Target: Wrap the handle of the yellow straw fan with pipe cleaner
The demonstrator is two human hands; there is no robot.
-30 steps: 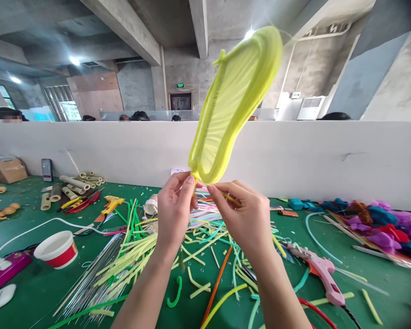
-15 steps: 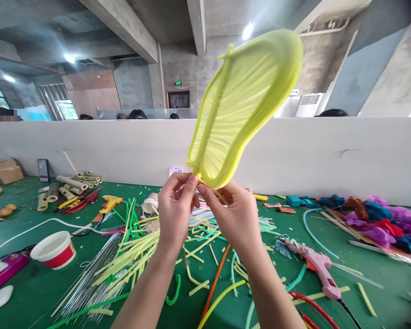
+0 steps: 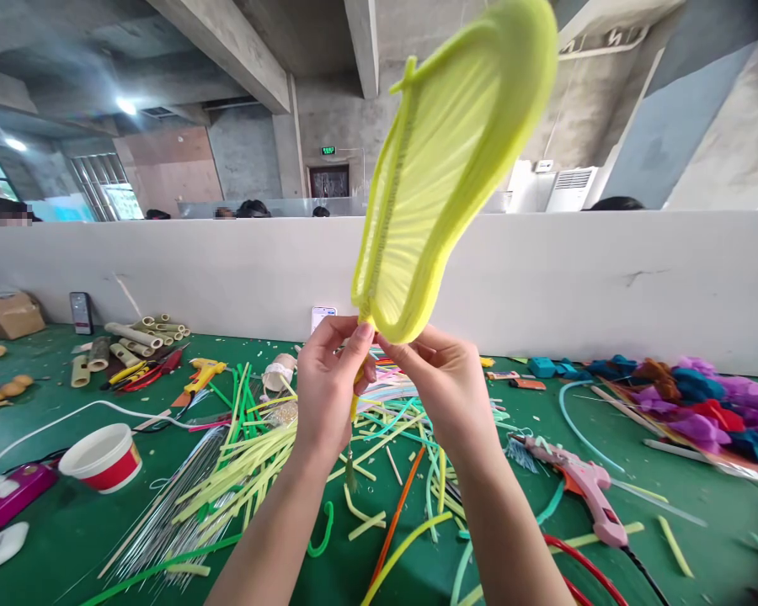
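Observation:
A yellow hand fan (image 3: 435, 185), with a thick fuzzy rim and a pleated sheer panel, stands tilted to the right in front of me. My left hand (image 3: 334, 362) is closed around its stem, the thumb pressed just below the panel. A thin yellow handle end with a small dark tassel (image 3: 352, 471) hangs under that hand. My right hand (image 3: 439, 374) pinches the bottom edge of the rim, its thumb in front and other fingers partly hidden behind. Below both hands lie scattered pale yellow fuzzy strips (image 3: 253, 471) and green ones (image 3: 243, 404).
On the green table (image 3: 215, 581) lie a pink glue gun (image 3: 590, 488), a yellow glue gun (image 3: 203, 374), a paper cup (image 3: 104, 459), thin wires (image 3: 164, 522), bamboo pieces (image 3: 132, 341) and purple cloth (image 3: 733, 404). A white partition (image 3: 195, 269) rises behind.
The fan has risen slightly and turned a little more upright. My right hand has shifted right along its lower edge, and the tassel end now hangs visibly below my left hand.

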